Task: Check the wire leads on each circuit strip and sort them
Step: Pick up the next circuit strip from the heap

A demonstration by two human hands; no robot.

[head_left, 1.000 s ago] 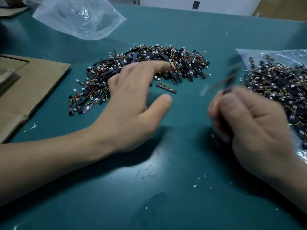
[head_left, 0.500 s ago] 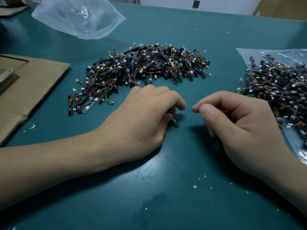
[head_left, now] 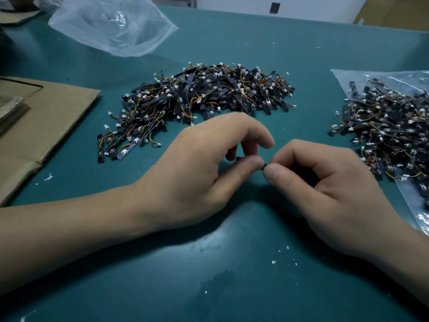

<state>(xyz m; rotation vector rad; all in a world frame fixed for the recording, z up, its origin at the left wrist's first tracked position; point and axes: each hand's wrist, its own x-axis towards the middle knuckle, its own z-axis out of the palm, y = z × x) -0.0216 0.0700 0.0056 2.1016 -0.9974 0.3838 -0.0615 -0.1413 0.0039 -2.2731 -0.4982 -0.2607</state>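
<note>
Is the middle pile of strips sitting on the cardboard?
No, the middle pile lies on the green table, apart from the cardboard at its left.

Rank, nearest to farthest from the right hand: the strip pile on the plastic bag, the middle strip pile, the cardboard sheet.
1. strip pile on the plastic bag, close, to the right.
2. middle strip pile, ahead and left.
3. cardboard sheet, far left.

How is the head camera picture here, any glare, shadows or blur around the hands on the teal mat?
Head view: soft glare sheens the teal table mat below the wrists; dark shadow under the left hand and right hand swallows the small dark circuit strip both pinch; both hands look sharp, without motion blur; the upper left corner falls dark.
</note>
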